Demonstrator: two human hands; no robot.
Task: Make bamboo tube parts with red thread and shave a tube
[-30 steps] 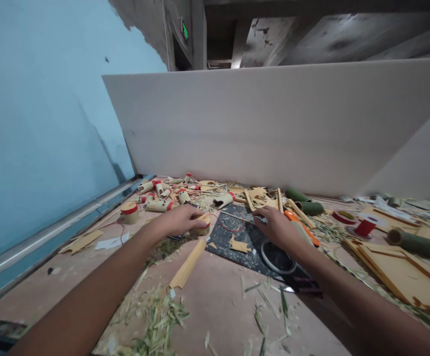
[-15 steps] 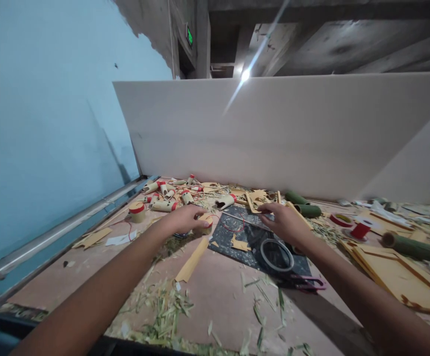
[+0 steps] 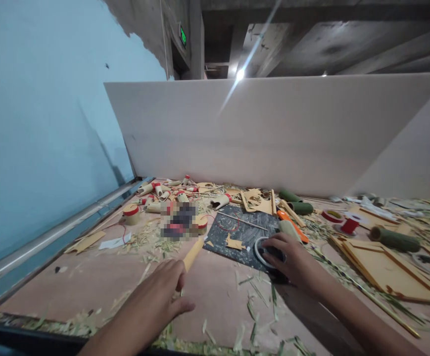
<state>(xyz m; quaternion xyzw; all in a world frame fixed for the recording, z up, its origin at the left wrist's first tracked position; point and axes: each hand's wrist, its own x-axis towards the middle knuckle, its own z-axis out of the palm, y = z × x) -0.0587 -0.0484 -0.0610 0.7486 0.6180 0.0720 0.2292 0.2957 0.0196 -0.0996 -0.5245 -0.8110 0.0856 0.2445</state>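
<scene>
My left hand (image 3: 163, 289) is over the near end of a yellow flat strip (image 3: 192, 254). Its fingers are curled and its thumb stands apart; I see nothing held. My right hand (image 3: 292, 259) reaches down over a pale tape ring (image 3: 258, 252) at the near edge of a dark speckled cutting board (image 3: 215, 243). The right fingers are apart and partly cover the ring; what lies beneath the palm is hidden. Just beyond this hand are a pale bamboo piece (image 3: 288, 227) and an orange cutter (image 3: 292, 226). A thin rod (image 3: 242, 221) and yellow scraps (image 3: 234, 242) lie on the board.
Bamboo tubes with red ends (image 3: 220, 201) cluster at the back left, near a round red-topped piece (image 3: 130, 214). Green tubes (image 3: 395, 240), a red spool (image 3: 349, 225) and yellow panels (image 3: 389, 269) lie right. Shavings litter the table; a white partition (image 3: 274, 133) stands behind.
My left hand has left the small round piece and come nearer, to the yellow strip. My right hand has moved back from the yellow frame piece to the tape ring. The pink-handled tool is now hidden.
</scene>
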